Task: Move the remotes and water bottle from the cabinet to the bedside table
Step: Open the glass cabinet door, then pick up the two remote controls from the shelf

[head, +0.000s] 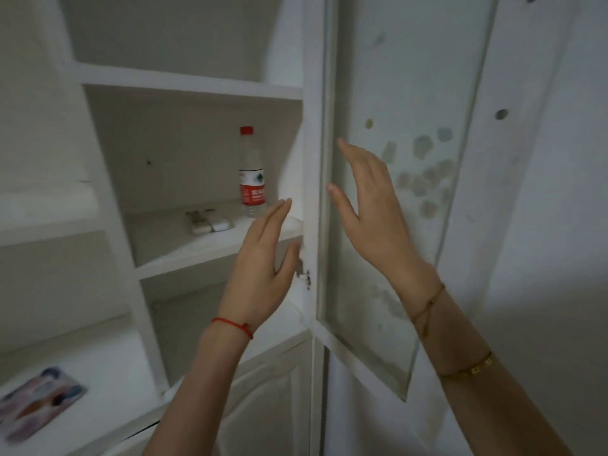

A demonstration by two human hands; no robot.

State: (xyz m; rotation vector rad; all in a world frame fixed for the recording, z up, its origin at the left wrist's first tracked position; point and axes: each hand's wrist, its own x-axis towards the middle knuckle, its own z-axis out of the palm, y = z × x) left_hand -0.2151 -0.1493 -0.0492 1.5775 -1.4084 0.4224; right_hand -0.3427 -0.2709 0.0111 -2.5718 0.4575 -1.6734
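A clear water bottle (251, 174) with a red cap and red label stands upright at the back right of the middle shelf (197, 255) in a white cabinet. Two white remotes (209, 222) lie side by side on the same shelf, just left of the bottle. My left hand (263, 264) is raised in front of the shelf's right end, fingers straight and together, holding nothing. My right hand (371, 209) is spread flat in front of the swung-out glass cabinet door (394, 159), holding nothing; whether it touches the glass is unclear.
The glass door stands out to the right, its frame edge (316, 192) between my two hands. A higher shelf (184, 82) sits above. A colourful flat card or booklet (39, 403) lies on a lower ledge at the left. Closed lower cabinet doors (263, 399) are below.
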